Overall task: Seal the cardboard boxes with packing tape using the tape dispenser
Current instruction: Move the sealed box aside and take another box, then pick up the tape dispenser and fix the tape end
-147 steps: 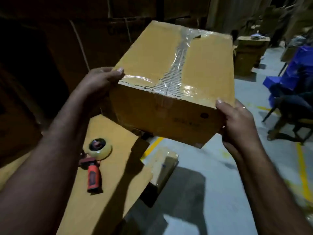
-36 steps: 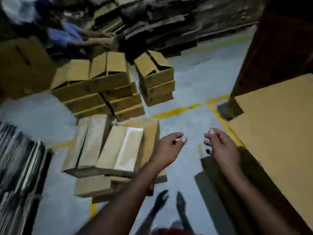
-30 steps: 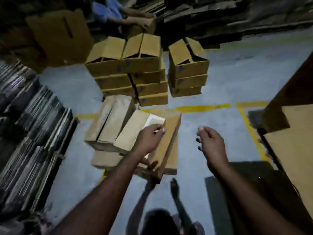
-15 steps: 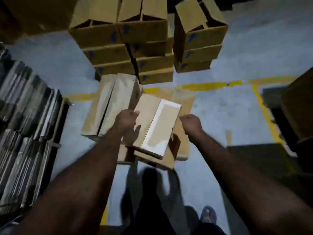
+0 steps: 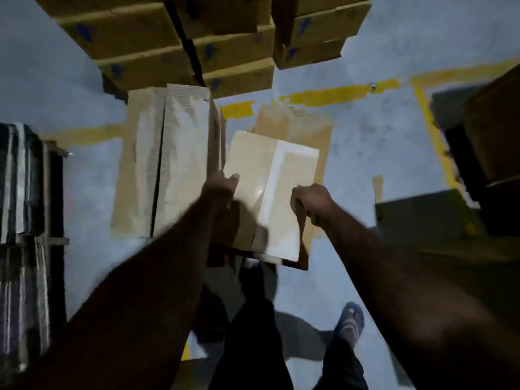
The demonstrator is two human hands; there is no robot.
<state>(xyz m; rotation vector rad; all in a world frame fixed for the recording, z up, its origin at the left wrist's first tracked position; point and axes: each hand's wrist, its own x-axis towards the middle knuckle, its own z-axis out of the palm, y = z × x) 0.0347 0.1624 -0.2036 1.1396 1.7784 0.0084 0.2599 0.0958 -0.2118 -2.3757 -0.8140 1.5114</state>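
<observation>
Grip is set on both sides: your left hand (image 5: 221, 190) holds the left edge of the cardboard box (image 5: 250, 164), thumb lying on top and the other fingers hidden down the side. Your right hand (image 5: 312, 201) is curled round the right edge, knuckles up. The box sits between your 2 hands, its 2 top flaps folded shut and meeting along a bare seam; the right flap shines pale under the light.

Just beyond and under it, past your right hand, lies a second flat box (image 5: 298, 125). Motion blur hides whether the held box rests on it or is clear of it.

Left of your left hand, touching the held box's side, is a longer box (image 5: 183, 164) with a dark gap between its flaps. Farther beyond both hands stand stacks of boxes (image 5: 146, 32), several high, with blue marks on their faces.

Yellow lines (image 5: 340, 92) cross the grey floor (image 5: 365, 153) beyond your right hand. Far left of your left hand are dark striped bundles (image 5: 17, 192). Nearer you than your wrists, your sandalled foot (image 5: 350, 323) stands on the floor.
</observation>
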